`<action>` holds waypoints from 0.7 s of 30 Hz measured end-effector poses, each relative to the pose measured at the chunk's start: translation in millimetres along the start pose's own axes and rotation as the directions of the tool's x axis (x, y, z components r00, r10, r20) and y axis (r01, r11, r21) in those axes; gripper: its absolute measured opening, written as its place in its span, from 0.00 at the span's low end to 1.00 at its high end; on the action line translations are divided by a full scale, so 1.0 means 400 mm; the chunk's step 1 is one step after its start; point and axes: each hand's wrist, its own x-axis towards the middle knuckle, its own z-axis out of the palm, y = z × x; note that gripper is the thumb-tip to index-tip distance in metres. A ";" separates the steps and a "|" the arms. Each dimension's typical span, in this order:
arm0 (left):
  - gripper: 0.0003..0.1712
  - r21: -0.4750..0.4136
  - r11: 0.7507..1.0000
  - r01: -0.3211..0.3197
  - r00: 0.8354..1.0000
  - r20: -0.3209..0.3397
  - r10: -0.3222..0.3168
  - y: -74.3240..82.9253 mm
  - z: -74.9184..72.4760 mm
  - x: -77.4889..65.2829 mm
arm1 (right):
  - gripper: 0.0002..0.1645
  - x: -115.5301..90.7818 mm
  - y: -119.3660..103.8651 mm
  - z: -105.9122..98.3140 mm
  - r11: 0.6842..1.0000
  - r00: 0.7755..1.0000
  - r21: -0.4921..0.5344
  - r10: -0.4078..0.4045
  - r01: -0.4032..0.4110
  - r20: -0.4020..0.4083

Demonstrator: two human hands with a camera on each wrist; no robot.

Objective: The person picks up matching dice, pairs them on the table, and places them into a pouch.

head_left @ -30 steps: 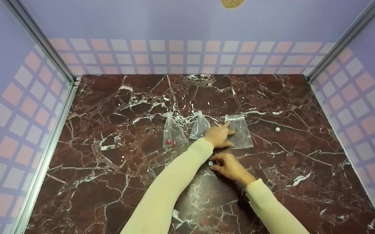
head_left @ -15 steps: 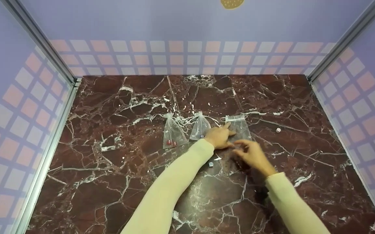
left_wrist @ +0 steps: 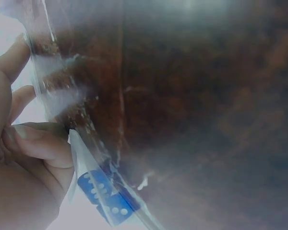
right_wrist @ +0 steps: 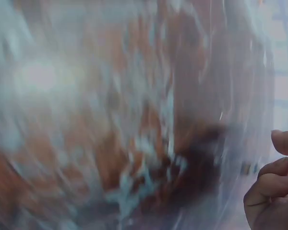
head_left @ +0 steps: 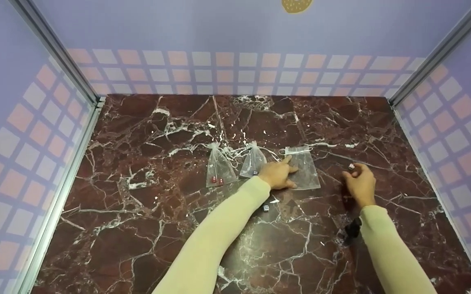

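My left hand (head_left: 277,174) rests with spread fingers on the flat sheer drawstring bag (head_left: 306,173). Under its wrist side lies a second, tied sheer bag (head_left: 251,161); blue dice (left_wrist: 105,199) show through its mesh in the left wrist view. My right hand (head_left: 360,184) reaches to a white die (head_left: 351,166) at the right, thumb and finger parted at it. In the right wrist view, the fingers (right_wrist: 273,184) stand slightly apart from a small blurred thing on the table.
A third tied sheer bag (head_left: 220,165) with red dice (head_left: 217,180) lies at the left. A pale die (head_left: 266,208) sits on the marbled table (head_left: 145,237), in front of the left hand. Patterned panels (head_left: 219,73) wall in the back and sides.
My right hand has left the pale die near the middle and moved right and away from me to the white die. The left hand stays on the flat bag.
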 end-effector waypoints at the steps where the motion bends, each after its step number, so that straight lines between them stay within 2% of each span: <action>1: 0.40 -0.002 1.000 0.003 1.000 -0.003 -0.003 -0.001 0.000 -0.001 | 0.28 0.007 0.006 -0.003 1.000 1.000 -0.005 0.020 -0.020 0.009; 6: 0.40 0.009 1.000 -0.002 1.000 -0.004 0.002 -0.004 -0.002 -0.003 | 0.31 0.035 0.031 -0.016 0.995 0.990 -0.033 0.102 -0.099 0.094; 11: 0.41 0.034 0.999 -0.001 1.000 0.005 0.001 0.003 -0.001 0.001 | 0.34 0.054 0.051 -0.035 0.995 0.980 -0.046 0.092 -0.085 0.174; 15: 0.41 0.035 0.999 0.010 1.000 0.000 -0.010 0.004 0.005 -0.002 | 0.29 0.064 0.060 -0.037 0.998 0.983 -0.049 0.039 -0.031 0.178; 21: 0.41 0.029 0.999 0.016 1.000 -0.006 -0.016 0.000 0.005 -0.007 | 0.19 0.071 0.056 -0.020 0.998 0.993 -0.042 -0.044 0.049 0.107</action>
